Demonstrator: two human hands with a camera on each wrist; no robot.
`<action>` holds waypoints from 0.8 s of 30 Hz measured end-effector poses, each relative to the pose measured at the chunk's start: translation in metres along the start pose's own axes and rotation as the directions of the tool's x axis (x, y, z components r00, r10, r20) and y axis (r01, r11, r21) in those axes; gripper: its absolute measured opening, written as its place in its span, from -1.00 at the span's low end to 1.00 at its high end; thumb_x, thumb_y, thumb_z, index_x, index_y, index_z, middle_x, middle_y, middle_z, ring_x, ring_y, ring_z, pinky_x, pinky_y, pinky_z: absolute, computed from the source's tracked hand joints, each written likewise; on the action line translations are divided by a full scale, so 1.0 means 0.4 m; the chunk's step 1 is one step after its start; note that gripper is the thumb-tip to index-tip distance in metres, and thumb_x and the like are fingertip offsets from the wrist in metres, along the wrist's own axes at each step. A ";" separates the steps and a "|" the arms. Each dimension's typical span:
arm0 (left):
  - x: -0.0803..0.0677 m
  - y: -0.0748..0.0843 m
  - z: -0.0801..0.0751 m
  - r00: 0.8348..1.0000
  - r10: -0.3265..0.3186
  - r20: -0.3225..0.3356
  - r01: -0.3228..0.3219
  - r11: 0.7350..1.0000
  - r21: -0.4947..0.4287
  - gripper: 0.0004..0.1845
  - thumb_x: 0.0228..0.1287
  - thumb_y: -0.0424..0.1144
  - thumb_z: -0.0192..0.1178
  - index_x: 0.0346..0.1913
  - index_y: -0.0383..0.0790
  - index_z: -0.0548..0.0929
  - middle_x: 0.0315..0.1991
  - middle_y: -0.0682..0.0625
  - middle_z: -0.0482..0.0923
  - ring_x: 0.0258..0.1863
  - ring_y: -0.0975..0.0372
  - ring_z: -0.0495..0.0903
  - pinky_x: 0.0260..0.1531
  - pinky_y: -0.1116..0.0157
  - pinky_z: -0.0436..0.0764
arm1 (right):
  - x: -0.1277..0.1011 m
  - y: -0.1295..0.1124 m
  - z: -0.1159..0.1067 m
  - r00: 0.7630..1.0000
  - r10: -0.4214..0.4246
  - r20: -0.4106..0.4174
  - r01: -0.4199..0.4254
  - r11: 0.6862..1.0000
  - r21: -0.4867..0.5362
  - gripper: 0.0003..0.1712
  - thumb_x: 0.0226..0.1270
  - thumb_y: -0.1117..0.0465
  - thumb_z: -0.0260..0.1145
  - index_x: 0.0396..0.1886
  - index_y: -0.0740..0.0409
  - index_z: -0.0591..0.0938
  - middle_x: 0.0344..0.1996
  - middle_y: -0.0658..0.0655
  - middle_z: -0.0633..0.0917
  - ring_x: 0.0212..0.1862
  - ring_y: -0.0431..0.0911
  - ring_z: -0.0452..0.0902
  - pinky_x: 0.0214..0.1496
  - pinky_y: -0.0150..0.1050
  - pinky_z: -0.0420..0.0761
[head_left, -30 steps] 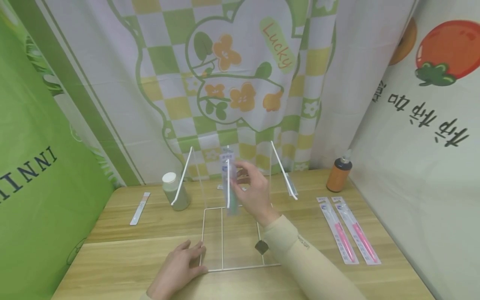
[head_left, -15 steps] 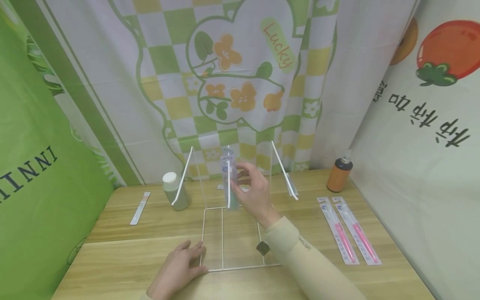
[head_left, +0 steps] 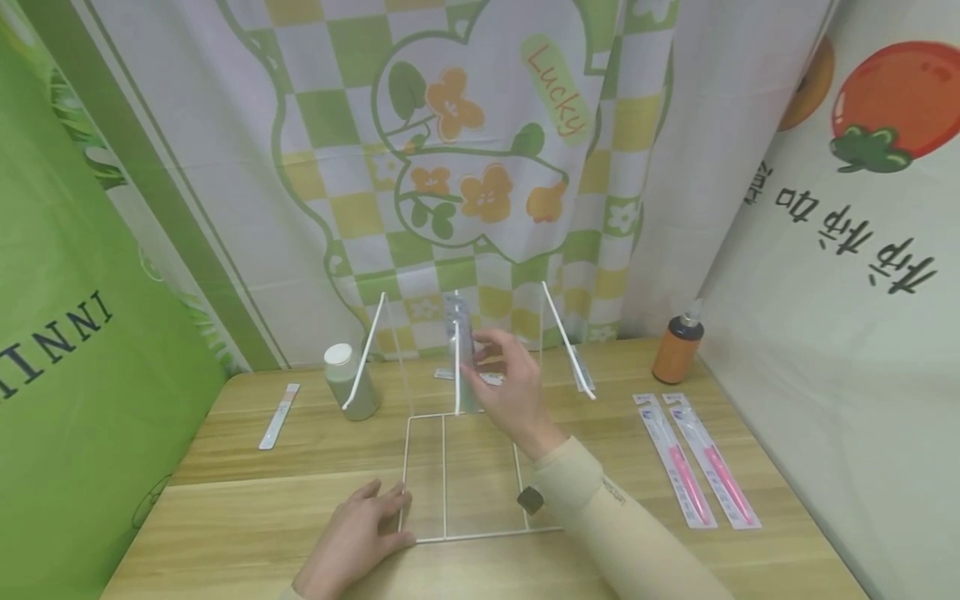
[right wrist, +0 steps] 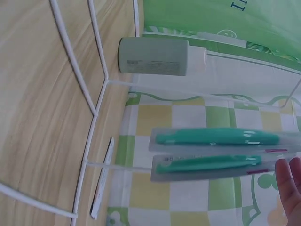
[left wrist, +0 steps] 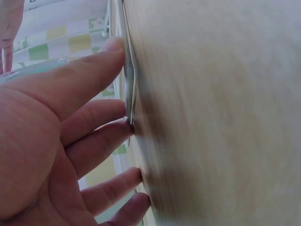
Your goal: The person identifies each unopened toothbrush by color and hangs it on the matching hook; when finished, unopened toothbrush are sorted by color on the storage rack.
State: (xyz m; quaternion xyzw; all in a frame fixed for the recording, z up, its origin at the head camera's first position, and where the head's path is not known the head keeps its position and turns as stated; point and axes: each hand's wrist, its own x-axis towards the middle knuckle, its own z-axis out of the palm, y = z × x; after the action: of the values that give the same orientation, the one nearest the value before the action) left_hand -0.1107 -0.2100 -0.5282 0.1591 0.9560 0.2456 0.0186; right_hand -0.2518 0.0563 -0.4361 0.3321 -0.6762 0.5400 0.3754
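A white wire display rack (head_left: 445, 475) with three slanting prongs stands on the wooden table. Two packaged toothbrushes with teal handles, an upper one (right wrist: 216, 137) and a lower one (right wrist: 209, 164), hang side by side in the right wrist view; in the head view the toothbrush pack (head_left: 468, 385) overlaps the middle prong. My right hand (head_left: 512, 390) pinches a pack there between thumb and fingers; its fingertips show at the edge of the right wrist view. My left hand (head_left: 357, 533) presses the rack's front left corner, thumb and spread fingers touching the base wire (left wrist: 130, 75).
Two pink toothbrush packs (head_left: 708, 467) lie on the right of the table. An orange bottle (head_left: 678, 350) stands behind them. A grey-green bottle (head_left: 352, 387) is beside the left prong, with a slim white packet (head_left: 279, 417) farther left. Printed curtains close off the back.
The toothbrush pack at the middle prong has shifted slightly back and turned more edge-on, with my right hand following a little. My left hand stays at the rack's corner.
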 end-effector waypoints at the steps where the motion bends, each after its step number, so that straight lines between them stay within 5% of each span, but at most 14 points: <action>1: 0.000 0.000 0.000 1.000 0.000 0.000 0.000 1.000 0.001 -0.33 0.17 0.04 0.60 0.29 -0.23 0.74 0.39 -0.13 0.62 0.43 -0.44 0.41 0.29 -0.52 0.39 | -0.003 0.002 -0.004 1.000 0.001 0.002 -0.001 1.000 0.003 -0.29 0.03 0.61 0.63 0.20 0.40 0.56 0.01 0.38 0.71 -0.17 0.23 0.75 -0.24 0.05 0.86; 9: -0.002 0.000 0.001 1.000 -0.005 -0.003 0.005 1.000 0.000 -0.33 0.18 0.04 0.60 0.30 -0.22 0.74 0.40 -0.12 0.61 0.44 -0.43 0.40 0.29 -0.52 0.38 | -0.048 0.025 -0.089 0.997 0.031 0.069 -0.024 0.994 -0.106 -0.31 0.12 0.55 0.63 0.24 0.39 0.54 0.05 0.32 0.71 -0.11 0.15 0.74 -0.16 -0.15 0.85; 13: -0.001 -0.002 0.002 1.000 -0.002 -0.008 0.002 1.000 0.006 -0.33 0.18 0.04 0.60 0.29 -0.21 0.74 0.40 -0.11 0.62 0.43 -0.43 0.41 0.28 -0.53 0.39 | -0.084 0.045 -0.151 0.985 0.121 0.122 -0.102 0.983 -0.150 -0.29 0.14 0.55 0.60 0.29 0.32 0.53 0.10 0.28 0.69 -0.08 0.19 0.72 -0.13 -0.10 0.85; 20: 0.000 -0.006 0.003 1.000 0.015 -0.012 -0.015 1.000 0.016 -0.35 0.18 0.04 0.60 0.29 -0.19 0.75 0.39 -0.13 0.62 0.40 -0.45 0.43 0.25 -0.53 0.42 | -0.133 0.084 -0.258 0.979 0.179 0.102 -0.152 0.961 -0.231 -0.33 0.04 0.60 0.65 0.18 0.35 0.62 -0.09 0.30 0.75 -0.28 0.19 0.80 -0.27 -0.15 0.85; 24: -0.001 -0.005 0.003 1.000 0.020 -0.012 -0.020 1.000 0.011 -0.36 0.18 0.03 0.60 0.28 -0.20 0.75 0.39 -0.15 0.62 0.40 -0.46 0.43 0.23 -0.55 0.42 | -0.154 0.104 -0.322 0.961 0.247 0.127 -0.206 0.940 -0.272 -0.32 0.03 0.63 0.63 0.18 0.36 0.62 -0.10 0.27 0.74 -0.20 0.15 0.78 -0.21 -0.20 0.85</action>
State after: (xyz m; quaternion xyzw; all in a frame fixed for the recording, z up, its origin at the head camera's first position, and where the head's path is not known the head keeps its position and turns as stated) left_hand -0.1108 -0.2114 -0.5301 0.1673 0.9558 0.2416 0.0092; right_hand -0.2374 0.1931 -0.4921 0.2424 -0.8019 0.4594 0.2951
